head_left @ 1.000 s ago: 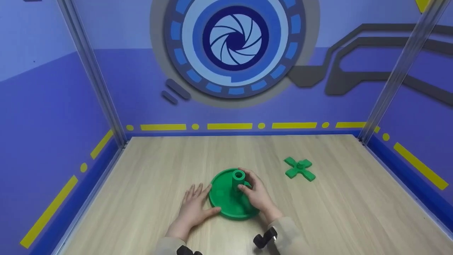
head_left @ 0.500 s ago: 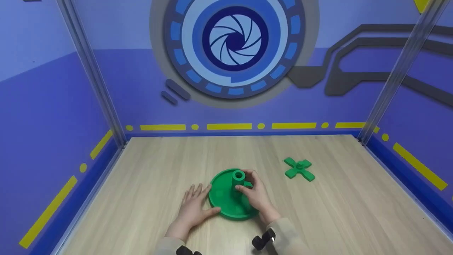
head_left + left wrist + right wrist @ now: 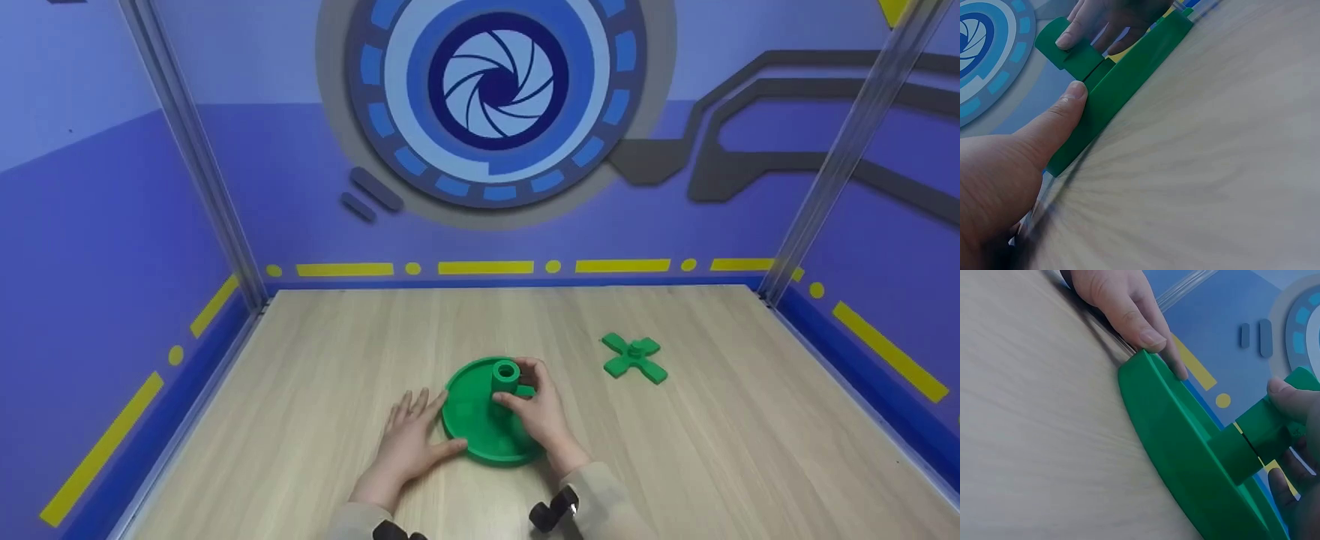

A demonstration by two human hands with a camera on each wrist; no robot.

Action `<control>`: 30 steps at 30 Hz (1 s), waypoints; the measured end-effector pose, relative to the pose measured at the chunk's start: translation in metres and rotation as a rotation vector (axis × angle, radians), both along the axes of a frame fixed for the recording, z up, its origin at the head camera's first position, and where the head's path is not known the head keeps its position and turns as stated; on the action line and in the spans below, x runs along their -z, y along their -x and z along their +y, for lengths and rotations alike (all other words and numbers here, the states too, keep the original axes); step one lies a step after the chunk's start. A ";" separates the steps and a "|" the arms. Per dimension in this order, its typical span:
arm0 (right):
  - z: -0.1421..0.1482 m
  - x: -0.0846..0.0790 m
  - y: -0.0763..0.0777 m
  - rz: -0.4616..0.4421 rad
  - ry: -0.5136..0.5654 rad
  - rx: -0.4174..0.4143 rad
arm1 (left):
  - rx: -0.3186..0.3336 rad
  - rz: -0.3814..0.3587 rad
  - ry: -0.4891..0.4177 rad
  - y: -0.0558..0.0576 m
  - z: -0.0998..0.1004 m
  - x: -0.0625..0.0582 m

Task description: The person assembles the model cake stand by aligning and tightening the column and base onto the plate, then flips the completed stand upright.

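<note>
A round green dish (image 3: 469, 424) with a raised rim lies on the table. From it rises a short green post (image 3: 1235, 453), and a green tube (image 3: 504, 386) with an open top stands over that post, a thin dark seam between the two. My right hand (image 3: 549, 416) grips this tube, thumb on the near side and fingers behind; a small side peg (image 3: 527, 391) sticks out to the right. With fingers spread and nearly straight, my left hand (image 3: 409, 442) rests at the dish's left edge, its thumb (image 3: 1067, 107) against the rim.
A green cross-shaped piece (image 3: 634, 358) with a small central stud lies on the wooden table (image 3: 360, 337), right of and behind the dish. Blue printed walls (image 3: 480, 244) with metal corner posts (image 3: 199, 165) enclose the back and sides.
My right hand has turned slightly clockwise as seen from above, its thumb and wrist shifting left, and the side peg shows more. The left hand and dish have stayed in place.
</note>
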State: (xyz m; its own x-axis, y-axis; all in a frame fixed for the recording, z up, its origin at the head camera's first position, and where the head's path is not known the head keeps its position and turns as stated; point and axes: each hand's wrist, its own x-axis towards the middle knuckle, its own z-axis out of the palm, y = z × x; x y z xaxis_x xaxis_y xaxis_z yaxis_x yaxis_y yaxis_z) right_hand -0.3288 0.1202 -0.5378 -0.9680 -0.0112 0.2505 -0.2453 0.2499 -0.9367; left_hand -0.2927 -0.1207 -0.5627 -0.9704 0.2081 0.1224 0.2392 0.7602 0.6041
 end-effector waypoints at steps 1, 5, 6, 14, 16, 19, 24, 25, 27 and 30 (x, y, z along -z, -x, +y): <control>0.001 -0.001 0.001 0.002 0.008 -0.017 | 0.000 0.003 -0.001 0.000 0.000 0.000; 0.009 -0.004 0.002 0.040 0.026 -0.135 | 0.001 0.013 0.003 0.000 0.000 0.000; 0.012 -0.005 0.002 0.048 0.032 -0.171 | 0.002 0.014 0.005 0.000 0.000 0.000; 0.018 -0.006 0.002 0.059 0.014 -0.310 | 0.013 0.003 -0.009 -0.001 0.000 0.000; 0.018 -0.006 0.002 0.057 0.007 -0.303 | 0.012 0.003 -0.011 -0.002 0.000 0.000; 0.017 -0.006 0.002 0.064 -0.004 -0.285 | 0.011 0.003 -0.012 -0.002 0.000 0.000; 0.016 -0.005 0.001 0.069 -0.025 -0.242 | 0.008 0.004 -0.012 -0.001 0.000 -0.001; 0.016 -0.005 0.001 0.071 -0.027 -0.232 | 0.007 0.003 -0.012 -0.001 0.000 -0.001; 0.015 -0.004 0.001 0.072 -0.026 -0.211 | 0.006 0.001 -0.011 -0.001 0.000 -0.001; 0.013 -0.002 0.001 0.077 -0.027 -0.173 | 0.003 -0.006 -0.013 -0.001 0.000 -0.001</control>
State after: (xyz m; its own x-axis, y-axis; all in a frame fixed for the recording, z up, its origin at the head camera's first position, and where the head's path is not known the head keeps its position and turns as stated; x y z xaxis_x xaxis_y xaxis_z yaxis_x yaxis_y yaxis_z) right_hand -0.3297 0.1337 -0.5353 -0.9291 -0.1834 0.3212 -0.3576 0.2231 -0.9068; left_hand -0.2913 -0.1209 -0.5615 -0.9704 0.2098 0.1194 0.2382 0.7517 0.6150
